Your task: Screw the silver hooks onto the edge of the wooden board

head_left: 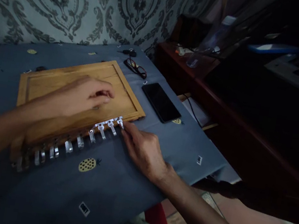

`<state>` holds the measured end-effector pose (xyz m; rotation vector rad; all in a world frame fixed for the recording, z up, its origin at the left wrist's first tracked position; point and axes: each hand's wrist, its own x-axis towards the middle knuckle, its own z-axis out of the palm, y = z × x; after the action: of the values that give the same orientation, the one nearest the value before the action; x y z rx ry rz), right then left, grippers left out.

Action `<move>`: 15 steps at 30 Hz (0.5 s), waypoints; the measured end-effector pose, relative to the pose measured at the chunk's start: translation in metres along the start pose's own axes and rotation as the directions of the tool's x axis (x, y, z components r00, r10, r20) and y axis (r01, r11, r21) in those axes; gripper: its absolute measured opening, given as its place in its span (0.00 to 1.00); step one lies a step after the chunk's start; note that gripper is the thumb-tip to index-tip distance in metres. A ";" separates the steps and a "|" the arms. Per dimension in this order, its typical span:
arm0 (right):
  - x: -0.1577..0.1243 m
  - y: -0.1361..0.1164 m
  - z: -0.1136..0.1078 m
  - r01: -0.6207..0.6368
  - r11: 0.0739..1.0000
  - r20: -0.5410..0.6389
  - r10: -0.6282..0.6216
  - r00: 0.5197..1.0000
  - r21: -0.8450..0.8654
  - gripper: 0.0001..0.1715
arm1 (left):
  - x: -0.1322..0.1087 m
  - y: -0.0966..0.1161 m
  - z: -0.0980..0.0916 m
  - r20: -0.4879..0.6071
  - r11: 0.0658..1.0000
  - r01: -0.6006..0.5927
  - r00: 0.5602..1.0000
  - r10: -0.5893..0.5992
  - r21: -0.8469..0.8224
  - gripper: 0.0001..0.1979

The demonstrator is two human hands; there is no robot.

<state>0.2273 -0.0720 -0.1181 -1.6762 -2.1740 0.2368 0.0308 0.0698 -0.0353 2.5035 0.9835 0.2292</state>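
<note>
A wooden framed panel (125, 94) lies flat on the cloth-covered table. Along its near edge runs a row of shiny metal hooks (101, 130), several of them jutting out toward me. Over the panel's middle hovers my left hand (89, 92), slightly blurred, its fingers curled in and the thumb close to them; whatever they hold, if anything, is hidden. A tiny dark object (95, 108) shows just below that hand. At the right end of the row, my right hand (145, 151) pinches the last metal hook (120, 121) between thumb and fingers.
Right of the panel lies a black phone (161, 102). Behind it are eyeglasses (135, 67) and keys (129, 52). A dark wooden desk (198, 74) with a clear plastic bottle (209, 42) stands to the right. Patterned wall (104, 5) borders the table's back.
</note>
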 end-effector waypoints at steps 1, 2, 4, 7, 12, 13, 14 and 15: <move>0.000 0.000 0.001 0.006 1.000 -0.006 -0.006 1.000 -0.004 0.17 | -0.005 -0.006 -0.006 -0.035 0.999 0.034 0.999 -0.033 0.016 0.16; 0.000 0.001 0.001 0.013 1.000 -0.016 -0.013 1.000 -0.006 0.17 | -0.010 -0.012 -0.011 -0.060 0.997 0.070 0.996 -0.068 0.044 0.17; -0.001 0.002 0.003 0.027 1.000 -0.050 -0.027 0.998 -0.006 0.17 | -0.021 -0.025 -0.019 -0.083 0.982 0.138 0.988 -0.128 0.131 0.19; -0.001 0.005 0.006 0.044 0.999 -0.117 -0.043 0.992 0.007 0.16 | -0.038 -0.044 -0.020 -0.065 0.947 0.208 0.978 -0.198 0.244 0.19; -0.002 0.006 0.007 0.056 0.998 -0.142 -0.052 0.989 0.031 0.16 | -0.070 -0.077 -0.011 0.013 0.957 0.222 0.973 -0.229 0.188 0.21; -0.002 0.006 0.006 0.052 0.998 -0.138 -0.047 0.989 0.034 0.15 | -0.075 -0.083 -0.010 0.027 0.958 0.213 0.975 -0.222 0.190 0.20; -0.002 0.005 0.006 0.047 0.998 -0.134 -0.041 0.990 0.036 0.15 | -0.080 -0.088 -0.010 0.027 0.958 0.205 0.976 -0.215 0.198 0.19; -0.002 0.005 0.006 0.042 0.998 -0.130 -0.037 0.991 0.036 0.15 | -0.084 -0.092 -0.010 0.029 0.957 0.203 0.976 -0.214 0.208 0.18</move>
<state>0.2302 -0.0719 -0.1258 -1.5802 -2.0915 0.1535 -0.0901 0.0757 -0.0684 2.5450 1.2984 -0.0019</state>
